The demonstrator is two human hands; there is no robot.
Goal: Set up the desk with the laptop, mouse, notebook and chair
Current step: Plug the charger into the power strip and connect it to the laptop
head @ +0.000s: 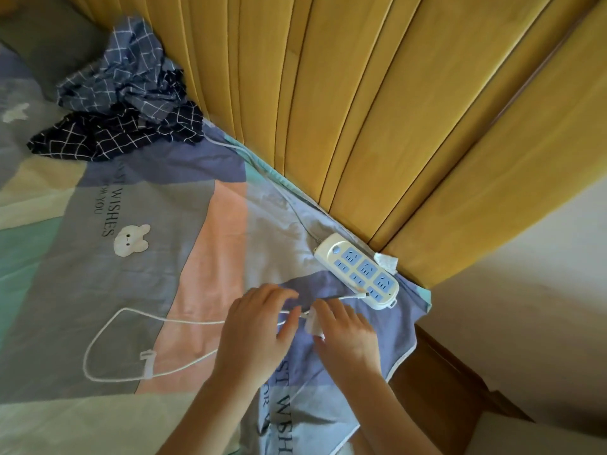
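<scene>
Both hands are low on a bed with a patchwork sheet [203,244]. My right hand [345,330] grips a small white charger block [310,321]. My left hand [259,323] pinches the white charging cable [108,323] close to that block. The cable loops away to the left across the sheet and ends in a white connector [147,361]. A white power strip [358,270] with blue sockets lies just beyond my hands, by the headboard. No laptop, mouse, notebook or chair is in view.
A yellow padded headboard [377,110] runs along the far side. Crumpled blue checked clothes [128,103] lie at the back left next to a grey pillow [46,44]. A white wall [532,290] and a brown wooden bed frame [437,382] are on the right.
</scene>
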